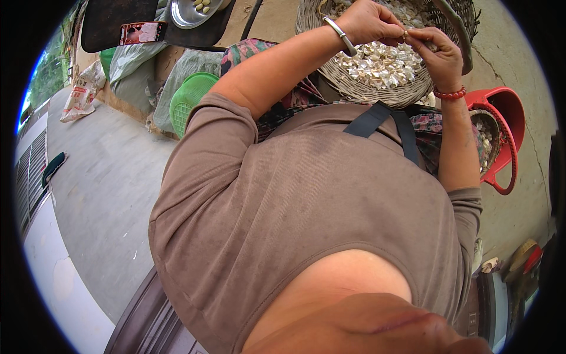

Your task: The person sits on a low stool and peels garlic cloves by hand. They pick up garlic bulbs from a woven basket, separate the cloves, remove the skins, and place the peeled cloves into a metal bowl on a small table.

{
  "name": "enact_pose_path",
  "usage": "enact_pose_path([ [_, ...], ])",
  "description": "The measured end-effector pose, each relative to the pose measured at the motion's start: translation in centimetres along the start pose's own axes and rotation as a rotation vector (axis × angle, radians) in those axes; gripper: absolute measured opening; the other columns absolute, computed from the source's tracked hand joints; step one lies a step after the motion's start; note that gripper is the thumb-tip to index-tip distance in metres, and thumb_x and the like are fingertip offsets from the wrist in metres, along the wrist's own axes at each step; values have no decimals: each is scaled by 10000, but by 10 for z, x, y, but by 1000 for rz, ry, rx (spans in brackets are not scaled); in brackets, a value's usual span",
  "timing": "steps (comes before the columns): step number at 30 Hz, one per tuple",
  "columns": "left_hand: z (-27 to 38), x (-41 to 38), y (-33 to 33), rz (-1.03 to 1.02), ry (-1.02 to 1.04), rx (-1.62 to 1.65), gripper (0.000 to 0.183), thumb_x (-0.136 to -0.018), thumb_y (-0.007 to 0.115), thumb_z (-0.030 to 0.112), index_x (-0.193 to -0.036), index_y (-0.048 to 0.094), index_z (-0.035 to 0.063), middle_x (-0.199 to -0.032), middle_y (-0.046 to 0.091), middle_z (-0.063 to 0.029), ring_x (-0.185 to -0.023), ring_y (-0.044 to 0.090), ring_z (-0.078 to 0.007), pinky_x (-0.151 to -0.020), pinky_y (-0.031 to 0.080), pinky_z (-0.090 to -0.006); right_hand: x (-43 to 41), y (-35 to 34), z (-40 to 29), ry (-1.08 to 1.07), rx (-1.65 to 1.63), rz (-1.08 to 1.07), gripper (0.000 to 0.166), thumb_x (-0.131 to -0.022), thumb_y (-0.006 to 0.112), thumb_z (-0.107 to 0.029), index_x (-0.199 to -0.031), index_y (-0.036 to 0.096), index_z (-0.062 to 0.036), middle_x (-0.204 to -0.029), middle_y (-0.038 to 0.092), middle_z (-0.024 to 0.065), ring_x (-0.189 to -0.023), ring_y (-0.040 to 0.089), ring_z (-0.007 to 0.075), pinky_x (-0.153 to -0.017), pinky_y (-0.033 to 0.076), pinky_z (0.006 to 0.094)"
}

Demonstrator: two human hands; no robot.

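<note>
My left hand (pixel 370 21), with a silver bangle at the wrist, meets my right hand (pixel 442 55) above a wicker basket (pixel 349 86). Between the fingertips of both hands is a small pale nut-like piece (pixel 405 34), mostly covered by the fingers. A red bead bracelet circles my right wrist. Broken whitish shells (pixel 380 66) lie heaped in the basket, whose curved handle (pixel 455 31) rises beside my right hand. Past my left arm, a metal bowl (pixel 185 17) holds several pale green kernels (pixel 202 5).
A phone (pixel 142 33) with a lit screen rests on a dark surface (pixel 99 31) near the bowl. At left are a green plastic basket (pixel 181 104) and a printed sack (pixel 82 95). A red plastic basket (pixel 508 101) stands at right, with a smaller wicker basket (pixel 496 132) of pale pieces.
</note>
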State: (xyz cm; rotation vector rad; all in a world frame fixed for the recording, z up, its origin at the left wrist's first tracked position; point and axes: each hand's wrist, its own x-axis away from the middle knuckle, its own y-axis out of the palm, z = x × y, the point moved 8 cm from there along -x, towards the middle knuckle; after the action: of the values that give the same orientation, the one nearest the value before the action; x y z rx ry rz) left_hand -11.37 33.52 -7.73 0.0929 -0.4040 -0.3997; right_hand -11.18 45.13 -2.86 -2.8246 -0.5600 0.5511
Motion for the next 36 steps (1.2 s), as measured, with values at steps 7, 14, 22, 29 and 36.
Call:
enact_pose_path([
  [7,-4,-2,-2,73,85,33,151,-744,602,122,-712,608,-26,-593,583,-48,-508,532,-87,-468,434,-201,-2,0,-1,39,-55,4,122,-702,636,14,-822,619,12,-746,576,22,-683,533,65,-591,418,172],
  [14,7,1,-4,102,118,-41,152,-758,571,115,-723,613,-27,-614,601,-65,-523,550,-85,-474,446,-204,-1,-1,9,133,-112,28,133,-717,637,-25,-845,620,5,-762,593,21,-693,536,60,-608,434,174],
  [22,3,-1,-7,177,80,-156,174,-733,599,145,-706,613,-27,-593,595,-63,-497,540,-82,-465,442,-208,1,3,10,118,44,16,176,-722,640,-61,-890,610,-22,-797,599,21,-699,548,63,-593,450,175],
  [29,-13,-4,-9,160,-18,66,175,-737,595,138,-707,599,-34,-592,575,-64,-491,530,-99,-457,440,-213,-2,1,2,-28,138,38,181,-714,652,-82,-882,608,-30,-789,592,9,-669,543,62,-571,445,173],
  [36,-19,-4,-7,111,-137,291,164,-759,581,131,-792,589,-29,-667,591,-74,-530,555,-116,-496,473,-219,5,5,26,369,-222,17,221,-768,607,-120,-963,583,-20,-827,600,19,-707,581,74,-581,460,173],
])
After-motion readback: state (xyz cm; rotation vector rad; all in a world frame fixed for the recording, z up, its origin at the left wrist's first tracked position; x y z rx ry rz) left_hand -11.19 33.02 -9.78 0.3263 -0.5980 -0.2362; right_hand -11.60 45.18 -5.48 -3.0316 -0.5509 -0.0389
